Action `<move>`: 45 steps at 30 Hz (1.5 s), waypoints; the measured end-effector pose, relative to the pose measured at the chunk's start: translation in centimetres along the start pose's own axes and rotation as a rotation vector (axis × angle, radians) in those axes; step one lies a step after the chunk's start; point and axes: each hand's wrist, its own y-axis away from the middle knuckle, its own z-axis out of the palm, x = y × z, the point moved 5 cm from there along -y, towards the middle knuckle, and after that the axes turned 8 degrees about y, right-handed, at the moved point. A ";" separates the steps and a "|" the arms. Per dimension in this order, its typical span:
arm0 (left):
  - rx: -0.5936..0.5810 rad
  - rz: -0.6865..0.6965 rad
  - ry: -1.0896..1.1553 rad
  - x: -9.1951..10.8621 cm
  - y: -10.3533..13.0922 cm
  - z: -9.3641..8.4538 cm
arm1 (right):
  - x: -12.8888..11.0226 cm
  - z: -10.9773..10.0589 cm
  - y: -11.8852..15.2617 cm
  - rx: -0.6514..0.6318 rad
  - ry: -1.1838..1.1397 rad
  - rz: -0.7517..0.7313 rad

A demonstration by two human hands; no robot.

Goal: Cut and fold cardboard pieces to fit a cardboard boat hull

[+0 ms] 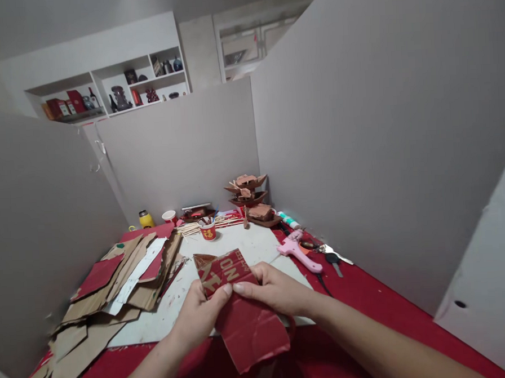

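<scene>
Holds a red printed cardboard piece (252, 330) low in the view, over the near edge of a white board (251, 242) laid on the red surface (369, 310). Grips its left side with the left hand (202, 310) and its right side with the right hand (275, 289) — rests both thumbs on top, tips close together (cannot tell how the fingers sit underneath). Shows, to the left, a pile of cardboard (100, 301); to the right, a pink glue gun (297, 250); beyond, a red paper cup (208, 233).

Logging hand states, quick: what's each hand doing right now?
Left hand: closed on the red cardboard piece.
Right hand: closed on it too, at the opposite edge.
</scene>
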 end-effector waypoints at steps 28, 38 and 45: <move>0.026 0.077 -0.203 -0.2 -0.8 -0.7 | 0.9 -0.1 -0.1 0.242 0.224 0.049; -0.157 -0.180 0.295 -1.9 -0.3 0.3 | 1.2 -0.2 -0.4 0.016 0.030 0.019; -0.201 -0.188 0.341 -2.8 -0.3 0.4 | 0.8 -0.3 -0.6 0.037 -0.090 -0.067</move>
